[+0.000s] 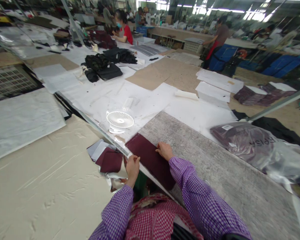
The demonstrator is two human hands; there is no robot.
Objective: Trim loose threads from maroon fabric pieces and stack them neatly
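Note:
A dark maroon fabric panel [147, 155] lies flat along the table's near edge, partly on a grey mottled board. At the panel's right long edge, my right hand [165, 151] has its fingers curled and closed on the fabric. My left hand [133, 168] is over the table edge at the panel's left side, thumb and fingers pinched together. Whatever that pinch holds, if anything, is too small to make out. Beside the left hand sits a heap of maroon and grey fabric pieces [111, 161], below the table edge.
A small white fan [120, 120] stands just beyond the panel. Plastic-wrapped maroon goods [255, 143] lie to the right, dark bags [102, 66] farther back. Cream sheeting [40, 180] spreads at left. A metal pole [277, 104] slants at right. Several people work in the background.

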